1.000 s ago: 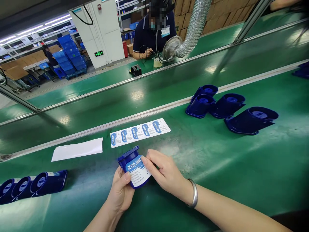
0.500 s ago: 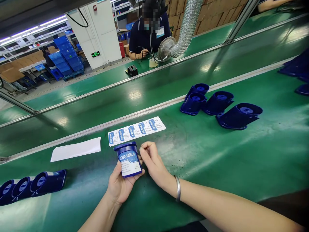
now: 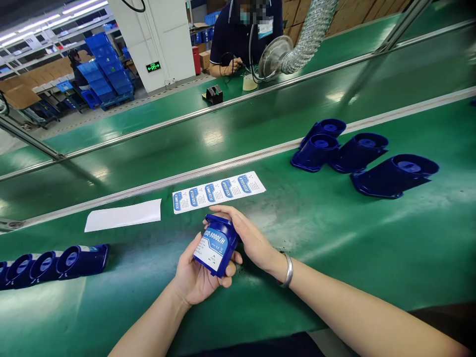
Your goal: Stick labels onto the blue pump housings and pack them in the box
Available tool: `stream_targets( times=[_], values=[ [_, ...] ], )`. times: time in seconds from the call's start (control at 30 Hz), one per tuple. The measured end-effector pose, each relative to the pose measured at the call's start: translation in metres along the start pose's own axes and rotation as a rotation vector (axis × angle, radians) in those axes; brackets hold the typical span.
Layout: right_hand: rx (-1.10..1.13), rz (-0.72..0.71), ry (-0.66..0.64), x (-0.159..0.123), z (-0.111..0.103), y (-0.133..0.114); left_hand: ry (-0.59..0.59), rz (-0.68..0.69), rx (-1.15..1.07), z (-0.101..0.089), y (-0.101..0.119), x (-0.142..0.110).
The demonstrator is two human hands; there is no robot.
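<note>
A dark blue plastic housing [image 3: 217,246] with a blue-and-white label on its front is tilted in my left hand [image 3: 195,277], whose thumb and fingers wrap its lower part. At the upper right edge of the housing, my right hand [image 3: 256,243] takes hold too, its fingertips partly hidden behind the top rim. A sheet of printed labels [image 3: 219,192] lies just beyond the hands, and a blank white paper strip [image 3: 124,216] is to its left. All of this is on the green work surface [image 3: 141,258].
Several blue housings [image 3: 82,260] lie in a row at the left. More unheld blue housings [image 3: 396,176] stand at the right. A metal rail [image 3: 208,108] crosses beyond the bench. Across it sits a co-worker [image 3: 226,44] beside a flexible silver duct [image 3: 312,37].
My right hand has moved onto the top and right side of the housing. The housing has tilted and turned in my left hand. The camera view has shifted somewhat.
</note>
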State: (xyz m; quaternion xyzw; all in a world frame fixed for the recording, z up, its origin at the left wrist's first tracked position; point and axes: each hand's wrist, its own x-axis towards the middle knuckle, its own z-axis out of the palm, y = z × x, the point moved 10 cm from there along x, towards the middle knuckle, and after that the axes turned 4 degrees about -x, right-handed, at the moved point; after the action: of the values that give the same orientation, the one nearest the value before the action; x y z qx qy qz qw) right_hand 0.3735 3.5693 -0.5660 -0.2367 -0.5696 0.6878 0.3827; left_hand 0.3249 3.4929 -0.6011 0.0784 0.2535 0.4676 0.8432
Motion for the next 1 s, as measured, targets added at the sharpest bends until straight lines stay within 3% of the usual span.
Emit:
stream_targets(
  times=[0.2,0.43,0.7,0.8,0.9,1.0],
  values=[
    [-0.012,0.047,0.067,-0.005,-0.006,0.012,0.024,0.066,0.243,0.001,0.012,-0.002],
    [-0.169,-0.066,0.161,-0.005,-0.018,0.001,0.094,0.170,0.595,-0.002,0.032,-0.010],
    [-0.204,-0.063,0.167,-0.004,-0.019,-0.002,0.162,0.261,0.840,-0.006,0.039,-0.014],
    [-0.216,-0.094,0.144,-0.001,-0.019,-0.006,0.163,0.264,0.815,-0.004,0.036,-0.014],
    [-0.240,-0.132,0.113,-0.001,-0.018,-0.009,0.163,0.288,0.622,-0.004,0.039,-0.013],
    [-0.284,-0.216,0.035,-0.004,-0.010,-0.015,0.305,0.287,0.384,-0.021,0.043,-0.013]
  ],
)
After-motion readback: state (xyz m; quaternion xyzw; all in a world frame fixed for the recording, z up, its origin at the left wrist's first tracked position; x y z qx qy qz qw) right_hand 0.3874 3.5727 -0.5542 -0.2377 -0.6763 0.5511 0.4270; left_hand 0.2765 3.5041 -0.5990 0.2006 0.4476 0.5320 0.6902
